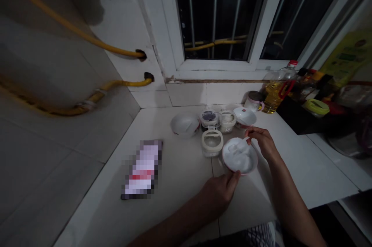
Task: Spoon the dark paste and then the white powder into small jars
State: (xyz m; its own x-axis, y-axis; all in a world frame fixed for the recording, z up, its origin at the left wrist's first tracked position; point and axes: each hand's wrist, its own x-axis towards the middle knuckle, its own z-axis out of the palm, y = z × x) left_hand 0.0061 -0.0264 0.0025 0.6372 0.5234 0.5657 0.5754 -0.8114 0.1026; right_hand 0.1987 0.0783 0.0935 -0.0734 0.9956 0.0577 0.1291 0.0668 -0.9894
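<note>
A small bowl (252, 166) with a pinkish rim holds a white substance (240, 161), whose kind I cannot make out. My left hand (222, 189) grips the near edge of this bowl, thumb at the rim. In the fingers of my right hand (261, 140) is the handle of a white spoon (243, 143), its lower end down in the white substance. Just left of the bowl stands a clear container with a cream lid (212, 143). Behind it are two more lidded jars, one with dark contents (209, 118) and one with pale contents (228, 121).
A wide bowl (185, 125) and a white bowl (245, 117) stand farther back. A lit phone (143, 169), blurred out, lies at left. At the back right are a pink-handled jar (254, 101), an oil bottle (274, 94) and a dark box (299, 117) of condiments.
</note>
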